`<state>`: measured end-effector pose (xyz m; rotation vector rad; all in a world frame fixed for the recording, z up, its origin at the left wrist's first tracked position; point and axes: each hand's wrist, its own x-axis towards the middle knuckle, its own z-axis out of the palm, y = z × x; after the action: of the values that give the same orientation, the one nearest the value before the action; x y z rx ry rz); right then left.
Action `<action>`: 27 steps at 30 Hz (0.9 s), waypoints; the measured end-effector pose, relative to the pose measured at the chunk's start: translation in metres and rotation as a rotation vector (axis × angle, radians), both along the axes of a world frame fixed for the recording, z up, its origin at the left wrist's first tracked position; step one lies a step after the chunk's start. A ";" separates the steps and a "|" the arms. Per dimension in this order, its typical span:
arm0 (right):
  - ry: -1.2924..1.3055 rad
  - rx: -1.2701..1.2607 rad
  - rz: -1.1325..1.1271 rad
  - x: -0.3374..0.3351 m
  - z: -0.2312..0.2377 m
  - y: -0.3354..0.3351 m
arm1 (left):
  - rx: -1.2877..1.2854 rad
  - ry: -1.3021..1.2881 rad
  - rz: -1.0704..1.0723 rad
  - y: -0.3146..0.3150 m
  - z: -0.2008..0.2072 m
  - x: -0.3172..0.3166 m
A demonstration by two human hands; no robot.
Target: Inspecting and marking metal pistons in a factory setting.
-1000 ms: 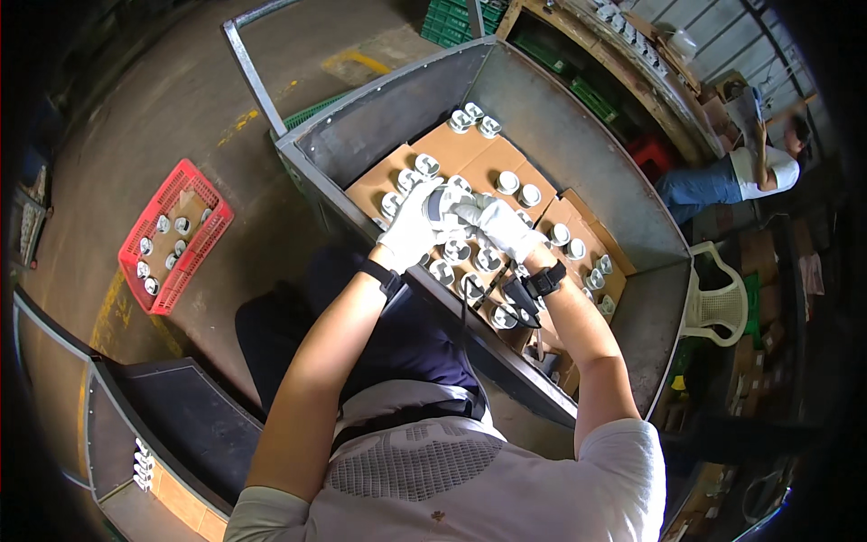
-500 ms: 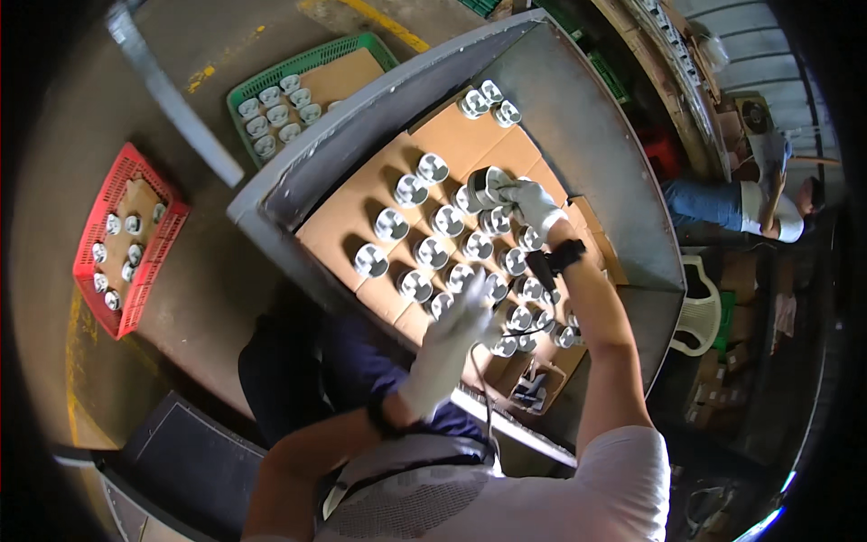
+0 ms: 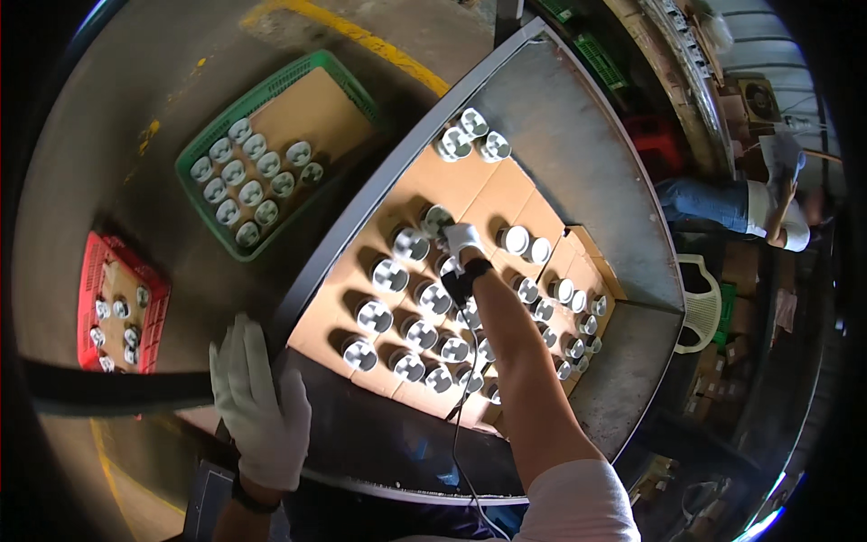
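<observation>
At a metal piston (image 3: 436, 217) in the grey bin (image 3: 582, 154), the right hand (image 3: 462, 238) is placed, fingertips obscured; its grip cannot be told. The left hand (image 3: 260, 408) is held open, its forearm (image 3: 242, 526) cut off.

A brown-grey floor (image 3: 108, 185) is exposed beyond the left edge of the metal bin (image 3: 587, 181) and is marked with worn yellow lines (image 3: 370, 41). Outside the upper right edge, a long bench (image 3: 664, 68) is positioned, with a pale ribbed wall (image 3: 750, 50) and a fan (image 3: 759, 99) located past it. A cream plastic chair (image 3: 700, 312) is set near the right corner; cardboard boxes (image 3: 741, 266) are kept behind it. The bin interior is brightly lit; its surroundings are dimly lit.
</observation>
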<state>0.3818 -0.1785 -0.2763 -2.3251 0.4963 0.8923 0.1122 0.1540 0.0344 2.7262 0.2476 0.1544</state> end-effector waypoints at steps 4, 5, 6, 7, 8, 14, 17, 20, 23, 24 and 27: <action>0.003 -0.234 0.864 0.022 0.013 -0.005 | -0.056 0.150 -0.027 0.004 0.009 0.002; -0.024 -0.379 1.134 0.036 0.029 0.006 | -0.005 0.196 -0.029 0.003 0.016 0.001; -0.254 -0.418 1.075 0.056 0.029 -0.025 | 0.014 0.214 -0.057 -0.001 0.019 0.007; -0.486 -0.461 1.013 0.077 0.025 -0.057 | -0.013 0.199 -0.082 -0.004 0.018 0.012; -0.697 -0.423 0.870 0.103 0.026 -0.070 | -0.021 0.235 -0.101 -0.006 0.016 0.016; -0.610 -0.713 0.721 0.160 0.058 0.056 | 0.060 0.346 -0.096 -0.004 0.027 0.009; -0.682 -0.933 0.685 0.185 -0.008 0.051 | 0.048 0.316 -0.134 -0.002 0.018 0.008; -1.063 -0.277 0.078 0.245 -0.041 -0.048 | -0.063 0.225 -0.182 -0.008 0.001 0.017; -0.763 -0.443 0.443 0.205 -0.060 0.027 | 0.018 0.324 -0.125 0.001 0.012 0.004; -0.759 -0.436 0.445 0.200 -0.052 0.030 | 0.029 0.344 -0.121 0.002 0.015 0.004; -0.805 -0.500 0.633 0.198 -0.018 0.015 | 0.033 0.207 -0.164 -0.002 0.022 0.029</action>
<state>0.5796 -0.1635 -0.2939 -3.0847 -0.4319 -0.0181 0.1415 0.1519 0.0563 2.7809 0.0777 -0.1720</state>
